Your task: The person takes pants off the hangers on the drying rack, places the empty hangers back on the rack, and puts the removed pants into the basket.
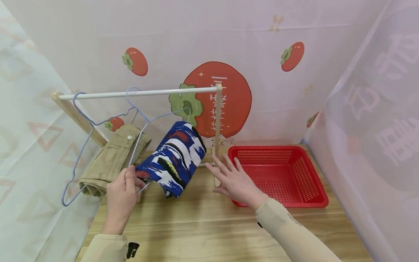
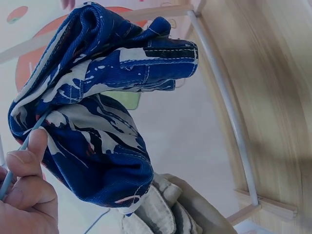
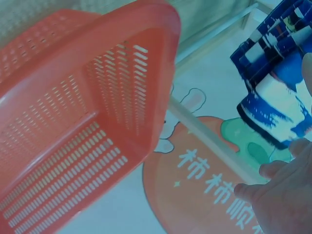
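Note:
My left hand (image 1: 122, 191) pinches a pale blue wire clothes hanger (image 1: 139, 140) by its lower left corner. Its hook sits on the white rail. A folded blue, white and black patterned garment (image 1: 178, 156) drapes over the hanger's right part, its near edge right at my left fingertips. In the left wrist view, thumb and finger grip the wire where it runs into the cloth (image 2: 83, 146). My right hand (image 1: 234, 178) is held between the garment and the red basket, fingers spread, with nothing in it. The right wrist view shows its fingers (image 3: 273, 170) below the garment.
A wooden rack with a white rail (image 1: 157, 92) stands on the wooden table (image 1: 183, 229). Left on the rail, a second hanger (image 1: 78, 154) carries a folded khaki garment (image 1: 111, 156). A red perforated basket (image 1: 234, 153) stands at the right, near the back wall.

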Available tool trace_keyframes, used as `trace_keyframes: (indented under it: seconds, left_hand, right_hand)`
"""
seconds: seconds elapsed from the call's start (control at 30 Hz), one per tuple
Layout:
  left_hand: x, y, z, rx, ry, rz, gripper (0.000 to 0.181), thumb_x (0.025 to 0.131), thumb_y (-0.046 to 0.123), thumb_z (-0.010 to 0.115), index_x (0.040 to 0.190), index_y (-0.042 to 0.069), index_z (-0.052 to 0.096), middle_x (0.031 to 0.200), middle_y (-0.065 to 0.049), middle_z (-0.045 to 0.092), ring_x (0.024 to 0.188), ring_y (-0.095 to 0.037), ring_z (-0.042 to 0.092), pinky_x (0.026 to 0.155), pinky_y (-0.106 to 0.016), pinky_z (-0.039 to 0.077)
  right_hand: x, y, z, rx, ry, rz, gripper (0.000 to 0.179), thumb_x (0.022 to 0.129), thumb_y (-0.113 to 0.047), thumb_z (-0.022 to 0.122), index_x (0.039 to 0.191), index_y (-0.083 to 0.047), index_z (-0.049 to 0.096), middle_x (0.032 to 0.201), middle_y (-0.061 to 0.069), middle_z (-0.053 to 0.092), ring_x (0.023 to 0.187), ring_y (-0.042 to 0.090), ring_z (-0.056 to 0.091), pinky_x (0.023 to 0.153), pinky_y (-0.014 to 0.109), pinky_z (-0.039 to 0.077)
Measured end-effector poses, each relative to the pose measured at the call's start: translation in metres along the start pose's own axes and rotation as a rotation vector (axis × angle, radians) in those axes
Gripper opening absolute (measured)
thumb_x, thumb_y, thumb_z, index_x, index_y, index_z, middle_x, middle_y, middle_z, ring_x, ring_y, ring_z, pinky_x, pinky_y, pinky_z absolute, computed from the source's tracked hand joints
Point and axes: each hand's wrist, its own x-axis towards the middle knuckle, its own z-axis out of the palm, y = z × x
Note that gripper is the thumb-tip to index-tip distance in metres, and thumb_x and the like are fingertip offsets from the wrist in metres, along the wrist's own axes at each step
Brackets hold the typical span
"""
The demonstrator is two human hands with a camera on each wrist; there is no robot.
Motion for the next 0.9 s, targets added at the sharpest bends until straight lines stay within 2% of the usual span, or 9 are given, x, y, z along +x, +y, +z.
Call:
trace_keyframes:
  seconds: [0.2,0.33,0.67,0.8,0.9]
  left_hand:
    - [-0.004,0.006,-0.002,-0.007,-0.003,-0.029,0.050,0.113,0.035,0.039,0.076,0.008,0.058,0.059,-0.004,0.067,0.033,-0.011,0.051,0.035,-0.022,0.036]
    - [-0.006,0.011,-0.003,-0.030,-0.008,-0.052,0.051,0.113,0.036,0.038,0.074,0.008,0.055,0.060,-0.005,0.068,0.033,-0.013,0.051,0.035,-0.023,0.037]
    - [-0.006,0.018,-0.003,-0.060,0.009,-0.018,0.051,0.113,0.033,0.039,0.073,0.008,0.058,0.058,-0.001,0.068,0.033,-0.011,0.052,0.038,-0.022,0.038]
    - [-0.011,0.021,-0.004,-0.081,-0.012,-0.066,0.053,0.113,0.036,0.038,0.072,0.007,0.057,0.059,0.000,0.068,0.035,-0.013,0.053,0.037,-0.023,0.039]
    - [-0.016,0.023,-0.005,-0.114,-0.045,-0.137,0.055,0.113,0.039,0.038,0.073,0.005,0.055,0.061,-0.002,0.069,0.036,-0.016,0.055,0.038,-0.024,0.041]
  right_hand:
    - [0.006,-0.007,-0.002,0.018,0.026,-0.027,0.090,0.094,-0.056,0.067,0.165,-0.029,0.017,0.172,0.006,0.014,0.155,0.043,0.018,0.118,0.068,0.024]
    - [0.008,-0.011,-0.003,0.017,0.020,-0.052,0.090,0.095,-0.055,0.067,0.165,-0.029,0.017,0.172,0.006,0.011,0.155,0.042,0.019,0.120,0.066,0.022]
    - [0.015,-0.018,-0.005,0.034,0.038,-0.102,0.090,0.097,-0.053,0.066,0.165,-0.030,0.012,0.173,0.006,0.007,0.158,0.039,0.006,0.122,0.064,0.019]
    - [0.017,-0.020,-0.005,0.026,0.061,-0.120,0.089,0.097,-0.054,0.064,0.165,-0.028,0.012,0.173,0.007,0.005,0.156,0.042,0.012,0.121,0.065,0.021]
    - [0.018,-0.022,-0.005,0.021,0.069,-0.135,0.091,0.097,-0.053,0.065,0.165,-0.028,0.010,0.173,0.006,0.004,0.156,0.043,0.013,0.121,0.066,0.021]
